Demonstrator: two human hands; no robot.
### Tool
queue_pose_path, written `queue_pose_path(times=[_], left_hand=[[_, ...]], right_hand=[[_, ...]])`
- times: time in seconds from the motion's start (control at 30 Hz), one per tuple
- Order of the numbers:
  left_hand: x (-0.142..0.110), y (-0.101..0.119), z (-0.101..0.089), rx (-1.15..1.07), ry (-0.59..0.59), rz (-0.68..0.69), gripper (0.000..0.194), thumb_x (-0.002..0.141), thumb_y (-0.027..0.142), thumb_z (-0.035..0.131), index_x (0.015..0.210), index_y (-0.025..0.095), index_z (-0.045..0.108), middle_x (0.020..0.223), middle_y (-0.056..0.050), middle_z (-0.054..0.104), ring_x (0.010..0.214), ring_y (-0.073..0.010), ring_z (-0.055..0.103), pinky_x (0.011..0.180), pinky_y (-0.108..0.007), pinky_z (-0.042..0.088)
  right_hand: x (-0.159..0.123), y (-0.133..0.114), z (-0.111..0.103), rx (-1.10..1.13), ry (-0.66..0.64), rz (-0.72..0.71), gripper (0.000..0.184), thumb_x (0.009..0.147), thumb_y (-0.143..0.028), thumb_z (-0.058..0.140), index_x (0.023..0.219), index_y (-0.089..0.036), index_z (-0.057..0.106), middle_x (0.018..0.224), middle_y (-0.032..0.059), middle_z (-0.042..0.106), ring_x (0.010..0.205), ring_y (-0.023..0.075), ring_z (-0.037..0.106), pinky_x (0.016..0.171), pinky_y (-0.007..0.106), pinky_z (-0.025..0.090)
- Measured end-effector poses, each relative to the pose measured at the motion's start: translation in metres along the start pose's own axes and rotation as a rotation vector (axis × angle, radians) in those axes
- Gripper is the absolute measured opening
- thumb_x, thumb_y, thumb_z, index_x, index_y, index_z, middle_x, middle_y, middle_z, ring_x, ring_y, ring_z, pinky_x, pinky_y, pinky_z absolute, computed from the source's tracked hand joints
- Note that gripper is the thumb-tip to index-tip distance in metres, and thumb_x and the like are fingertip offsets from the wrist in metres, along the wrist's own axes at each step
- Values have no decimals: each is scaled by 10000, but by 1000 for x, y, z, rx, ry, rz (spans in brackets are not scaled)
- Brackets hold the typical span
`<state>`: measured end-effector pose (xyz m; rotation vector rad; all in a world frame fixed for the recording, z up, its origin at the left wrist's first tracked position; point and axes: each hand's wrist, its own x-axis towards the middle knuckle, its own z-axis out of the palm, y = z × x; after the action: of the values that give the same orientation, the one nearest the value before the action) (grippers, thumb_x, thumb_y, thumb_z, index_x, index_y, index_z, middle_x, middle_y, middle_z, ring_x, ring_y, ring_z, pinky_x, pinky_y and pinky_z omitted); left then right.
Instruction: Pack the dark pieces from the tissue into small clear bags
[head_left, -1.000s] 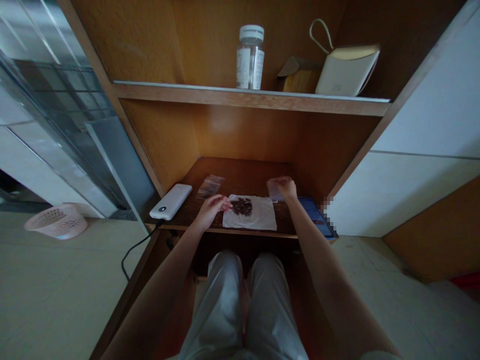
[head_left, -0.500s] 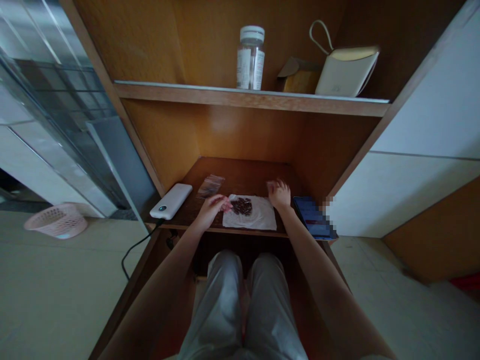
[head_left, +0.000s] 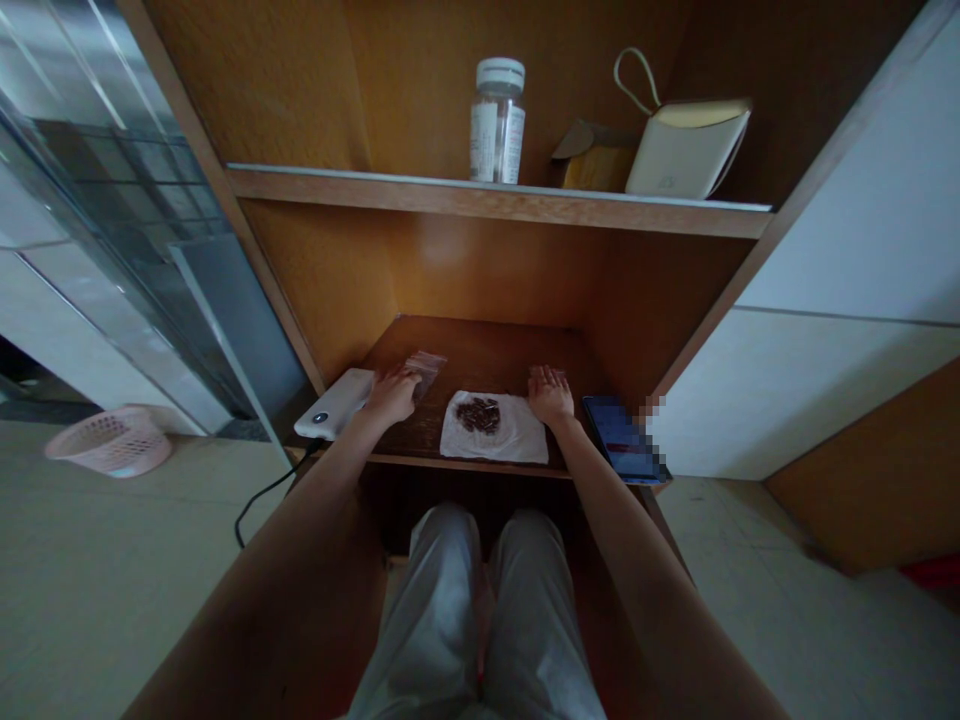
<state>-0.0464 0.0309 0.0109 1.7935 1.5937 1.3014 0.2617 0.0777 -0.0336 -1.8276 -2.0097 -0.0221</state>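
Note:
A white paper napkin [head_left: 517, 440] lies on the lower wooden shelf [head_left: 487, 350] with a small heap of dark seeds [head_left: 478, 414] on it. My left hand [head_left: 391, 392] has reached left of the napkin, and its fingers pinch the edge of a small clear plastic bag [head_left: 424, 364] lying on the shelf. My right hand [head_left: 550, 392] rests at the napkin's right edge, palm up and fingers apart, with nothing in it.
A white power bank [head_left: 334, 402] with a black cable lies at the shelf's left front corner, a phone [head_left: 619, 435] at the right. The upper shelf holds a clear jar [head_left: 497, 120], a cardboard box [head_left: 592, 160] and a white pouch [head_left: 686, 148]. A pink basket [head_left: 109, 440] stands on the floor at the left.
My left hand moved from the napkin's left edge to the clear bag. My right hand came down beside the napkin and turned palm up; the small clear bag it held is gone from it.

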Motion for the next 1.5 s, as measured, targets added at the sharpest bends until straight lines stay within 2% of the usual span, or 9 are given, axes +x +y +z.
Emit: queue_pose_path(times=[0.17, 0.37, 0.7, 0.9, 1.0, 1.1, 1.17, 1.3, 1.5], left_hand=[[4, -7, -7, 132, -121, -51, 229, 511, 31, 670, 618, 227, 620, 760, -75, 666, 931, -321, 593, 953, -418, 337], [6, -5, -14, 425, -283, 102, 135, 570, 119, 669, 589, 232, 598, 730, -69, 655, 800, -279, 605, 819, -345, 394], [3, -4, -15, 587, -242, 247, 163, 606, 86, 540, 526, 228, 532, 637, -46, 622, 693, -230, 569, 807, -350, 377], [15, 11, -11, 140, -56, 139, 30, 674, 210, 585, 646, 219, 588, 720, -42, 632, 752, -219, 585, 782, -327, 404], [21, 22, -3, -307, 60, -28, 82, 684, 261, 613, 693, 191, 572, 796, -45, 652, 829, -211, 612, 810, -332, 434], [23, 30, 5, -859, 57, -245, 85, 710, 222, 584, 760, 168, 543, 901, -82, 678, 903, -221, 636, 833, -374, 468], [19, 32, 10, -1075, 58, -343, 42, 741, 180, 522, 776, 162, 536, 952, -100, 679, 946, -216, 638, 853, -382, 479], [4, 28, 19, -1195, 77, -452, 78, 760, 173, 458, 782, 181, 532, 947, -87, 684, 1031, -204, 614, 880, -378, 488], [-26, 17, 25, -1183, 62, -493, 149, 785, 334, 495, 793, 190, 532, 881, -88, 687, 995, -235, 632, 840, -408, 518]], right_hand=[[-1, 0, 0, 4, 16, -10, 484, 928, -320, 271, 1354, -126, 394, 1412, 151, 400, 1329, 254, 327, 1064, 453, 243], [-1, 0, 1, -27, -16, -1, 503, 929, -324, 276, 1374, -106, 361, 1426, 162, 376, 1344, 256, 301, 1076, 450, 234], [-1, 1, 2, 3, -14, -6, 504, 926, -344, 278, 1374, -129, 365, 1442, 150, 352, 1339, 262, 305, 1079, 461, 209], [-3, -1, -1, 25, 76, -8, 491, 928, -365, 269, 1349, -148, 397, 1443, 136, 354, 1350, 263, 279, 1077, 482, 203], [-4, -5, -5, 12, 135, -33, 475, 931, -346, 265, 1320, -133, 432, 1443, 130, 357, 1355, 256, 267, 1088, 476, 184], [-6, -7, -9, 17, 183, -48, 462, 931, -320, 268, 1300, -113, 453, 1429, 136, 380, 1345, 250, 287, 1088, 466, 193], [-6, -7, -10, 26, 201, -55, 446, 929, -305, 273, 1278, -114, 475, 1414, 139, 401, 1333, 248, 308, 1082, 464, 205], [-7, -7, -13, 42, 221, -57, 418, 922, -286, 294, 1242, -114, 500, 1397, 144, 422, 1314, 248, 331, 1071, 461, 224], [-9, -9, -16, 39, 244, -49, 408, 924, -277, 285, 1231, -118, 501, 1380, 139, 442, 1283, 247, 364, 1052, 437, 247]])
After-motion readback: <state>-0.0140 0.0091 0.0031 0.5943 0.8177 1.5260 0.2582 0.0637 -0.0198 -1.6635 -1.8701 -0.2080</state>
